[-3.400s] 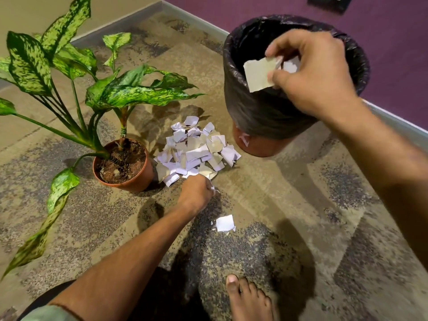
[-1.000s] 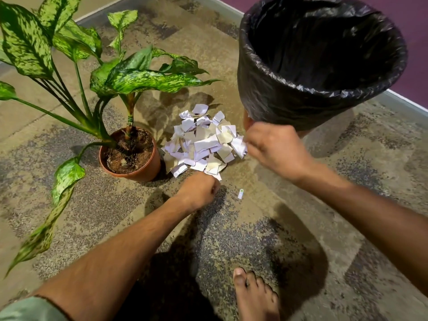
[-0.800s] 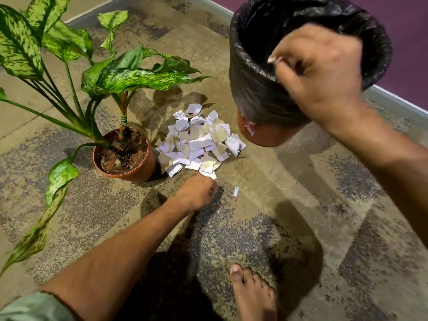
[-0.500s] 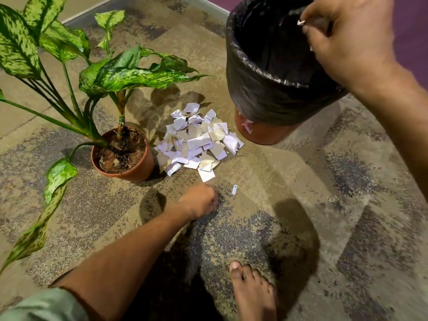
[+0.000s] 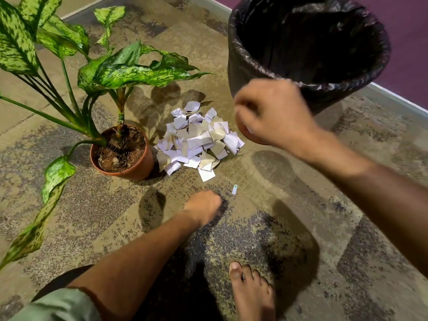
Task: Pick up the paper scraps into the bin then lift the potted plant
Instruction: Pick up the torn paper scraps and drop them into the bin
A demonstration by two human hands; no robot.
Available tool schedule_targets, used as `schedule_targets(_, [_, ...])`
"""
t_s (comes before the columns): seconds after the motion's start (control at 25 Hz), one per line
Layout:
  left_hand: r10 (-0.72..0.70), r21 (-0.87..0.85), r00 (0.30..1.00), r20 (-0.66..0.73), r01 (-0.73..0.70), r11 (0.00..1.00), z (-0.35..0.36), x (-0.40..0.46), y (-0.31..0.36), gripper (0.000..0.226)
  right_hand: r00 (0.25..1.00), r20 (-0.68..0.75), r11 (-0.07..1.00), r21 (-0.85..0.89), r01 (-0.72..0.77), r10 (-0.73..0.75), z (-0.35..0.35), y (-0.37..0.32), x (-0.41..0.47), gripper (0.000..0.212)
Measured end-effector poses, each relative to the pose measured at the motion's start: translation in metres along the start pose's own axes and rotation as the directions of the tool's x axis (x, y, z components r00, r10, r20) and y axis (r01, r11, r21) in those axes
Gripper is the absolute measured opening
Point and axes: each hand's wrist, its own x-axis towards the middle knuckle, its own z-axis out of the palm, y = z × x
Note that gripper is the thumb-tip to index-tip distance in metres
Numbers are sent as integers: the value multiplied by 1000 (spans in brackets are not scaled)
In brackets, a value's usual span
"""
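A leafy green plant in a terracotta plastic pot (image 5: 126, 156) stands on the patterned carpet (image 5: 301, 193), untouched. Just right of it lies the heap of torn white and beige paper scraps (image 5: 199, 140), mostly uncollected, so scrap-clearing looks like the step in hand. The left hand (image 5: 203, 207) rests knuckles-down on the carpet, fingers curled; whether it holds anything I cannot tell. The right hand (image 5: 271, 112), blurred and loosely curled, hangs between heap and black-lined round bin (image 5: 254, 66); its contents are unclear. Next calls for pinching more scraps.

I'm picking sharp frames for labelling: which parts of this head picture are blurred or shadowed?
Head view: the right hand is motion-blurred, so its grip is unclear; the left hand, paper scraps and potted plant are sharp; dark shadows lie on the carpet; the bin interior is black.
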Motion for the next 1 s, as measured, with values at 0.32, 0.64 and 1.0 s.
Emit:
schedule_targets(0.32, [28,-55,999,-33,-30,998,0,1,-1,15,978,199,998,37,53,-59,-56,44,75,9])
schedule_targets(0.64, [-86,-230,987,-139,52,972,-14,1,-22,17,979,151,973,-164,162,-137,-13,43,84,23])
schedule_targets(1.0, [-181,-355,948,-263,80,931,-29,-1,-23,27,979,147,972,-168,165,-141,-21,42,85,30])
